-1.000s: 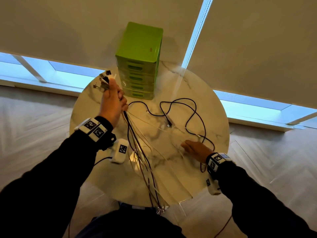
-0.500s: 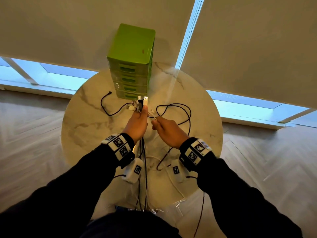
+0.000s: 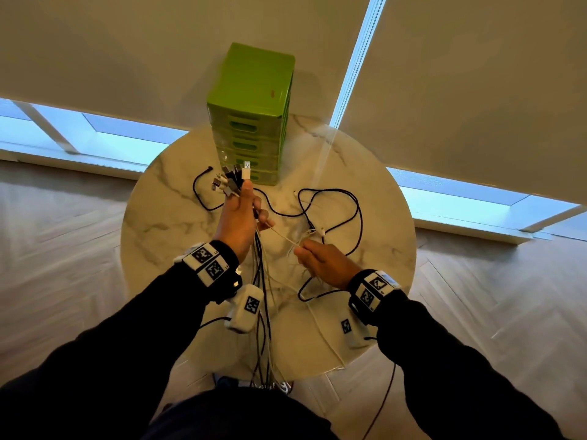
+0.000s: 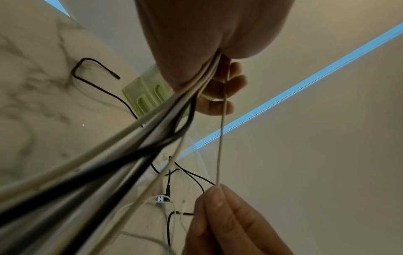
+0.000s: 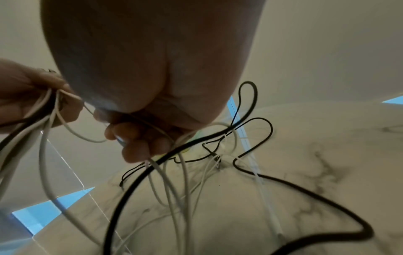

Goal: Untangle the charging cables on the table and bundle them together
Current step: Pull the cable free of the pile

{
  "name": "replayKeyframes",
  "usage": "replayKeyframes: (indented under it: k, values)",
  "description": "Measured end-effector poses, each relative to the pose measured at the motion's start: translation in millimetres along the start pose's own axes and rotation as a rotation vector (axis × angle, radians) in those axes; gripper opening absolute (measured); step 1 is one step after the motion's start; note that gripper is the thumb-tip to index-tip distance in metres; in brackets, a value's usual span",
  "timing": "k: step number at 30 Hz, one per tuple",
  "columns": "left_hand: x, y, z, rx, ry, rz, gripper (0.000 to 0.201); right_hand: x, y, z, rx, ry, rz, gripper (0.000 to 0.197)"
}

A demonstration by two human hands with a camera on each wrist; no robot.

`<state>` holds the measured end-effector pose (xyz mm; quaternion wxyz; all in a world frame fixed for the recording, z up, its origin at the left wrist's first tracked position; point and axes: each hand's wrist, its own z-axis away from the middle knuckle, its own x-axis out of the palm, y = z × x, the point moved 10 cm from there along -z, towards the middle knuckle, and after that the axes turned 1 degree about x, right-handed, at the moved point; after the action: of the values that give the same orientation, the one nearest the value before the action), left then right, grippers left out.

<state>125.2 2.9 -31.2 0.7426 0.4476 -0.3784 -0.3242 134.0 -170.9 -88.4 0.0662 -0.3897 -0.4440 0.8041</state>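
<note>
1. Head view: the left hand (image 3: 236,220) is curled tight round a bunch of black and white charging cables (image 3: 261,281), with their plugs sticking up near the tall green plastic drawer box (image 3: 251,122).
2. The right hand (image 3: 324,265) pinches one thin white cable (image 3: 282,237) between thumb and finger.
3. That thin white cable runs straight from the left fist to the right hand's pinch, pulled tight. Its loose end lies on the right hand's side, so I think the right hand is best placed to pull it free.
4. I count two hands, one drawer box and one round marble table (image 3: 165,223). The cables are too many and too crossed to count. A messy heap of black and white cables (image 3: 330,214) lies on the table.
</note>
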Motion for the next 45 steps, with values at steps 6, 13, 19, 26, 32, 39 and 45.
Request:
replayKeyframes:
  k: [6,13,19,26,32,39,45]
  values:
    - [-25.7,38.5,-12.2,0.115,0.078,0.040,0.036,25.2,47.1,2.7,0.114,-0.232,0.243,0.031]
    - [-50.8,80.9,-18.2,0.207,0.102,-0.019,0.036,-23.7,66.8,7.9,0.163,-0.087,0.207,0.036]
    - [-41.7,74.8,-13.0,0.284,0.046,-0.265,0.030,-47.4,66.5,1.8,0.169,-0.015,-0.003,0.043]
    - [18.1,-32.4,10.6,0.004,-0.294,-0.661,0.068,-50.2,-7.3,-15.9,0.072,0.089,0.058,0.050]
    - [37.0,-55.6,13.8,-0.227,-0.314,-0.453,0.060,-39.3,-46.9,-11.1,-0.092,0.128,0.196,0.041]
    - [29.8,-54.0,-1.1,-0.098,-0.209,-0.463,0.031,-6.7,-17.0,-7.9,-0.006,-0.072,0.167,0.031]
    - [11.8,-39.7,-11.9,0.026,-0.155,-0.582,0.064,-23.8,11.0,-8.4,-0.009,0.022,0.092,0.012]
